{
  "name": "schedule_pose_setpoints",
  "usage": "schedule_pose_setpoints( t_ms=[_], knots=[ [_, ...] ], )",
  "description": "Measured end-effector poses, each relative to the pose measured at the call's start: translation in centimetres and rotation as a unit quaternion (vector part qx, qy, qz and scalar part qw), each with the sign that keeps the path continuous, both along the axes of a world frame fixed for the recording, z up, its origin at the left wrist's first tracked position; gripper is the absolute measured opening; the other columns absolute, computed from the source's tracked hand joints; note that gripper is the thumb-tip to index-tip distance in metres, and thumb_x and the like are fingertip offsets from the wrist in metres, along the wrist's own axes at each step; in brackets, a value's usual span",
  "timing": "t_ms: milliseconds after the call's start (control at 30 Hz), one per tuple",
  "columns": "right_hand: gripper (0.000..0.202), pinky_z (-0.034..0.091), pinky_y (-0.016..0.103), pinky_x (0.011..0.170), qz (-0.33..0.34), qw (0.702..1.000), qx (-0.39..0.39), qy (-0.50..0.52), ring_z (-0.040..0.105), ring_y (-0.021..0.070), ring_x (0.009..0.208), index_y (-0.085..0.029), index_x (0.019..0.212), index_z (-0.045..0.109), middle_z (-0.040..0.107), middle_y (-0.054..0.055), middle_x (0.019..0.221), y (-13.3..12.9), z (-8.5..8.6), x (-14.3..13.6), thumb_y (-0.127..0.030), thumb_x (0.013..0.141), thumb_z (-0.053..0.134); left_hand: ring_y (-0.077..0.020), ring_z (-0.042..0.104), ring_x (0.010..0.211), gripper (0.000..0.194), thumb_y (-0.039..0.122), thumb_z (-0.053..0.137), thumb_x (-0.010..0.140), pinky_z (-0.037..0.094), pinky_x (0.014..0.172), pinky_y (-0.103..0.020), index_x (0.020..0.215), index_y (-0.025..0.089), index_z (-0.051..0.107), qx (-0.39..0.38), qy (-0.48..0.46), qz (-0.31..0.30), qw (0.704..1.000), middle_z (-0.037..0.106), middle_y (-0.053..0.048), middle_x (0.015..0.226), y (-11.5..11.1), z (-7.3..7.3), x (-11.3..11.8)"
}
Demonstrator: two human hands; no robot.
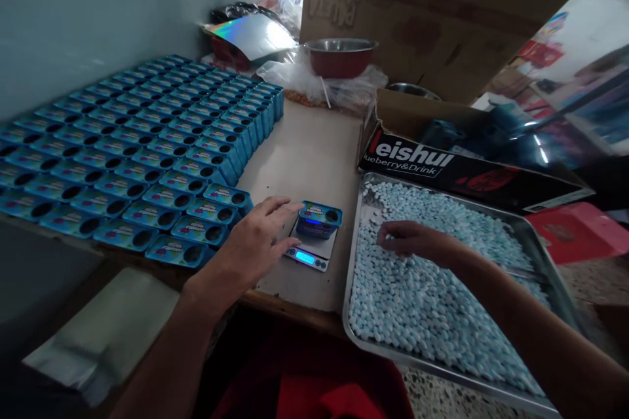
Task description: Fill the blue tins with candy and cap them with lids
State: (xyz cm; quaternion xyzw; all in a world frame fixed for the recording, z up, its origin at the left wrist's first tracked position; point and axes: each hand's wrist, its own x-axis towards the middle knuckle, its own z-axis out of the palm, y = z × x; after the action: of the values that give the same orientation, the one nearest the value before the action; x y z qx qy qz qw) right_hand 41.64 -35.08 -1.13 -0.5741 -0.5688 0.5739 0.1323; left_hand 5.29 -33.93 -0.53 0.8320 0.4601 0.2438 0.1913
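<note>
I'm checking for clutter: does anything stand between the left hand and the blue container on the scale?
Nothing visible does: the left hand is right beside the blue container on the scale, though whether they touch is unclear.

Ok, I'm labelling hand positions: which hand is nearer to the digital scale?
Left. The left hand is at the left side of the digital scale, beside the blue container on it. The right hand is farther right, over the tray of pellets.
</note>
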Motion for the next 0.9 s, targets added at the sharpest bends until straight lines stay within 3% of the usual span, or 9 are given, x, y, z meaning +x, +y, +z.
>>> schedule_pose_setpoints(
  t_ms=[133,233,400,533,600,700,800,900],
  knots=[
    [0.031,0.048,0.021,0.058,-0.185,0.961,-0.101,0.180,0.057,0.0097,0.063,-0.017,0.091,0.071,0.065,0.001,0.078,0.5,0.1,-0.9,-0.039,0.075,0.084,-0.0259,0.059,0.128,0.053,0.025,0.069,0.086,0.048,0.112,-0.043,0.138,0.025,0.058,0.014,-0.011,0.013,1.000,0.060,-0.008,0.140,-0.1,-0.4,-0.7],
    [0.032,0.053,0.021,0.064,-0.236,0.925,-0.137,0.265,0.063,0.0104,0.069,-0.016,0.089,0.071,0.069,0.002,0.084,1.1,0.5,-1.8,-0.039,0.073,0.086,-0.0260,0.061,0.125,0.050,0.027,0.068,0.087,0.050,0.110,-0.043,0.136,0.025,0.059,0.007,-0.015,0.024,1.000,0.061,-0.007,0.138,-0.1,-0.5,-1.1],
    [0.025,0.052,0.019,0.071,-0.143,0.932,-0.108,0.316,0.064,0.0081,0.074,-0.017,0.093,0.072,0.069,0.000,0.085,2.3,3.4,-4.6,-0.024,0.073,0.087,-0.0269,0.059,0.127,0.048,0.033,0.066,0.088,0.048,0.112,-0.043,0.135,0.024,0.060,0.005,-0.029,0.021,0.999,0.062,-0.007,0.138,0.2,-0.2,-1.2],
    [0.021,0.049,0.020,0.065,-0.069,0.977,0.001,0.201,0.059,0.0079,0.065,-0.016,0.090,0.074,0.067,-0.001,0.075,3.9,5.6,-7.8,-0.027,0.075,0.084,-0.0275,0.059,0.128,0.047,0.037,0.063,0.090,0.047,0.113,-0.044,0.135,0.023,0.061,-0.001,-0.036,0.025,0.999,0.061,-0.008,0.139,0.4,-0.1,-1.5],
    [0.017,0.048,0.022,0.063,-0.026,0.992,0.078,0.100,0.058,0.0093,0.064,-0.017,0.089,0.077,0.069,0.000,0.075,4.5,5.9,-9.1,-0.029,0.078,0.080,-0.0278,0.059,0.128,0.049,0.039,0.063,0.090,0.047,0.112,-0.044,0.135,0.022,0.061,-0.011,-0.038,0.023,0.999,0.060,-0.008,0.140,0.4,-0.3,-1.8],
    [0.013,0.049,0.026,0.068,0.052,0.985,0.167,-0.015,0.062,0.0129,0.072,-0.020,0.092,0.080,0.074,0.002,0.084,4.8,5.8,-10.1,-0.025,0.083,0.073,-0.0282,0.058,0.128,0.049,0.040,0.062,0.090,0.047,0.112,-0.045,0.135,0.022,0.062,-0.023,-0.037,0.026,0.999,0.059,-0.009,0.141,0.3,-0.4,-2.1],
    [0.020,0.050,0.030,0.074,0.088,0.976,0.194,-0.051,0.065,0.0161,0.078,-0.023,0.101,0.081,0.077,0.003,0.091,4.5,5.5,-10.3,-0.025,0.088,0.066,-0.0287,0.057,0.129,0.050,0.042,0.061,0.090,0.047,0.113,-0.046,0.136,0.022,0.061,-0.030,-0.033,0.025,0.999,0.058,-0.009,0.143,0.2,-0.5,-2.3],
    [0.024,0.050,0.031,0.073,0.071,0.978,0.190,-0.054,0.065,0.0164,0.075,-0.024,0.108,0.080,0.075,0.002,0.086,4.2,5.6,-10.4,-0.025,0.089,0.065,-0.0288,0.057,0.129,0.050,0.042,0.061,0.091,0.047,0.112,-0.047,0.137,0.022,0.060,-0.029,-0.035,0.020,0.999,0.058,-0.009,0.142,0.2,-0.5,-2.3]
  ],
)
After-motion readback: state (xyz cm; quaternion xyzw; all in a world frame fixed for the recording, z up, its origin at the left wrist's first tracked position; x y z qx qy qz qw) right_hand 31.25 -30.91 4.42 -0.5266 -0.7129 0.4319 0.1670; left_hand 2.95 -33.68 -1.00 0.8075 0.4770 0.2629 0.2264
